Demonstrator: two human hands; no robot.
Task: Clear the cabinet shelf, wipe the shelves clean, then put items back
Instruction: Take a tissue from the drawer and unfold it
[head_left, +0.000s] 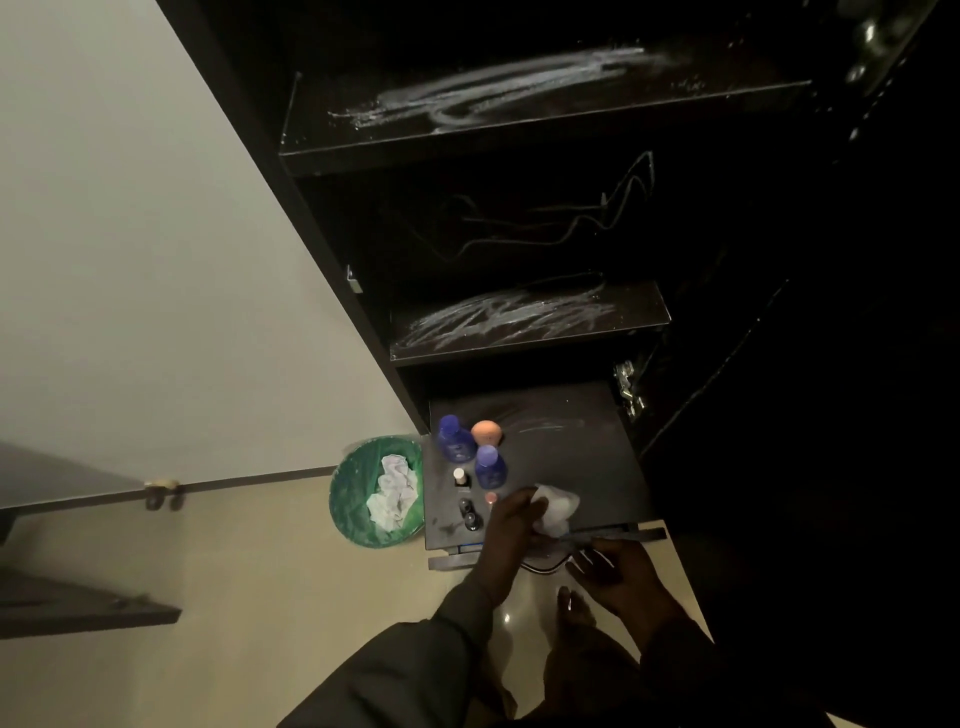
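L hand (511, 522) grips white wipe (558, 512) at bottom shelf (582, 457) front edge; R hand (618, 569) fingers apart, empty. Upper shelves (519, 104) cleared but streaked. Bottles (457, 439) w/ small items on bottom shelf left edge; restock mostly left.

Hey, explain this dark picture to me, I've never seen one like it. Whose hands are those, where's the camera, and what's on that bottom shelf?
There is no machine here. The single picture comes from a camera on a person's head, looking down into a dark cabinet. The left hand grips a white cloth on the bottom shelf. The right hand hovers open near the shelf's front edge. Two blue bottles, an orange sponge and small vials stand on the shelf. A green bin beside it holds crumpled paper.
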